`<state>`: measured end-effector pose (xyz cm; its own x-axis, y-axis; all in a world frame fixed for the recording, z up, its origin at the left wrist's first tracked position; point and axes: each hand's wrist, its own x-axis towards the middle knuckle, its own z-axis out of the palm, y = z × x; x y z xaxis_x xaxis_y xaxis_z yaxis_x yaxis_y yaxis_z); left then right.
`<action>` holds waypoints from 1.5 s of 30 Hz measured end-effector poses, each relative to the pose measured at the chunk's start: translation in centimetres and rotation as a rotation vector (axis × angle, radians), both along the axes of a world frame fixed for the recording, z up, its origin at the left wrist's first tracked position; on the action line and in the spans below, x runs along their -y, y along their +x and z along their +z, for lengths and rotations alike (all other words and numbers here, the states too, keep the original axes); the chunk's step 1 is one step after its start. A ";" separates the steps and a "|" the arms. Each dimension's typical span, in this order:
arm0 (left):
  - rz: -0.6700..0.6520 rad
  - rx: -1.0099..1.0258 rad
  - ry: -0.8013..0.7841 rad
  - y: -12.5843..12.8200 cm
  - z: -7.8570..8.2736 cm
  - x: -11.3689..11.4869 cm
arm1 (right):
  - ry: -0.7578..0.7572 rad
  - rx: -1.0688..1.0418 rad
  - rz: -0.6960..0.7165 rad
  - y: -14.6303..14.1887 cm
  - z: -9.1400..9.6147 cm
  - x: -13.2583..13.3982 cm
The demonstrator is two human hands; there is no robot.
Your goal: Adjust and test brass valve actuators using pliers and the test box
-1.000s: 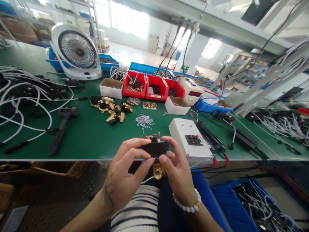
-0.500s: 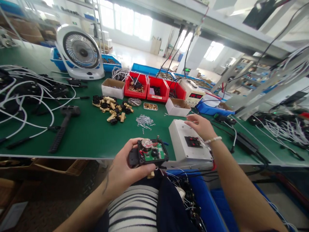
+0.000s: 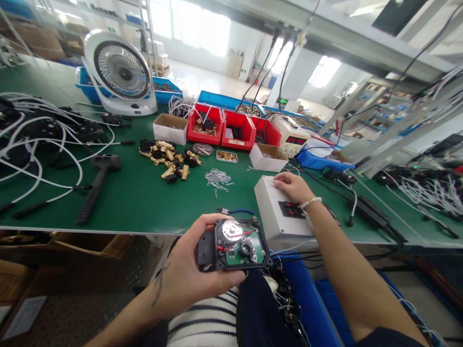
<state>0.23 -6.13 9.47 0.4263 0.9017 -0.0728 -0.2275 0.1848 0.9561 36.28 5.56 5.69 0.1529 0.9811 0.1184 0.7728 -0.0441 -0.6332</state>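
My left hand (image 3: 195,262) is wrapped round an open black motor housing (image 3: 243,243), tilted so its inside faces me. Inside it show a round silver motor, red wires and a green circuit board. On the grey control box (image 3: 269,202), to the right, rests my right hand (image 3: 294,187), fingers curled together at the far end of its top; whatever lies under the fingertips is hidden. Black terminals with red parts (image 3: 291,209) sit on the box near my wrist. Behind the housing lies a blue-handled tool (image 3: 240,211), partly hidden.
Metal clips (image 3: 218,179), brass fittings (image 3: 170,159) and a hammer (image 3: 99,185) lie on the green table (image 3: 144,202). Red bins (image 3: 237,142), a white carton (image 3: 267,161), a power supply (image 3: 293,140) and a fan (image 3: 123,72) stand behind. A blue crate (image 3: 307,299) sits below the edge.
My left hand has brought the housing slightly right and turned its open face more towards me. My right hand has lowered onto the control box, its fingers drawing together.
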 end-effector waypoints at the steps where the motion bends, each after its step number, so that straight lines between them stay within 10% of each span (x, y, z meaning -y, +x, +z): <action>1: -0.015 0.013 -0.023 -0.1 -0.2 -0.1 | 0.004 0.014 0.005 -0.1 0.1 0.1; 11: -0.178 0.371 -0.306 0.3 -1.7 -0.6 | 0.019 0.070 0.035 -0.6 -0.2 1.1; 45: -0.128 0.341 -0.525 0.5 -0.3 0.0 | 0.056 0.060 -0.042 -1.4 0.4 1.6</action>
<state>0.72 -6.15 9.15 0.6051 0.7235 -0.3322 -0.4484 0.6545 0.6088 34.85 3.98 6.06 0.1850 0.9656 0.1827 0.8078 -0.0435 -0.5879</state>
